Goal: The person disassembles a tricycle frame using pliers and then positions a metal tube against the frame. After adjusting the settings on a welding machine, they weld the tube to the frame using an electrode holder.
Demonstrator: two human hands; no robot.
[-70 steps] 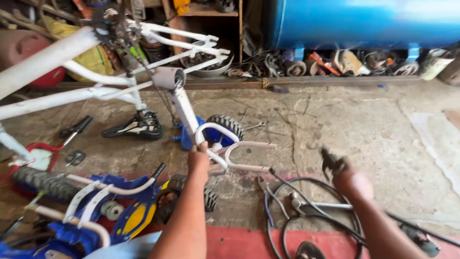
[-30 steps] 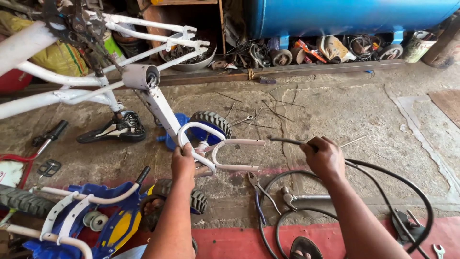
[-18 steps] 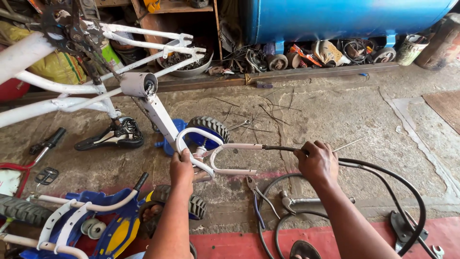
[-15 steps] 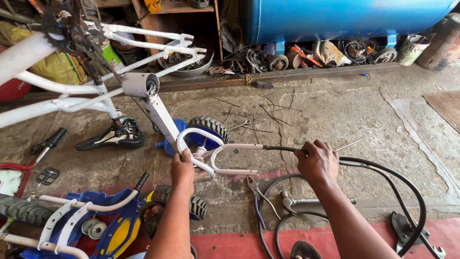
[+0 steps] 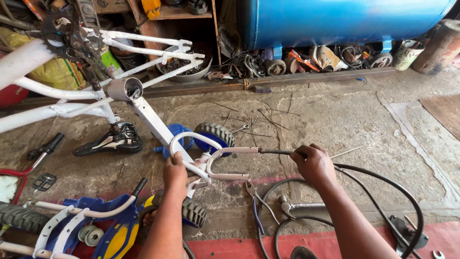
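An upturned white bicycle frame (image 5: 143,112) stands over the concrete floor. My left hand (image 5: 175,171) grips a white curved bracket (image 5: 218,165) at the lower end of a frame tube. My right hand (image 5: 314,163) is closed on a black hose (image 5: 383,180) whose tip meets the end of the bracket's upper tube. The hose loops away to the right and down past my right forearm. A small blue wheel with a grey knobby tyre (image 5: 213,136) lies just behind the bracket.
A black saddle (image 5: 110,141) lies at left. A blue and yellow child's bike (image 5: 96,225) is at bottom left. Pliers (image 5: 258,206), a wrench (image 5: 299,207) and tyre hoops lie below my hands. A blue tank (image 5: 345,21) and scrap parts line the back.
My right hand moved left from the loose tyres, took the black hose and brought its tip to the white bracket. My left hand has kept hold of the bracket.
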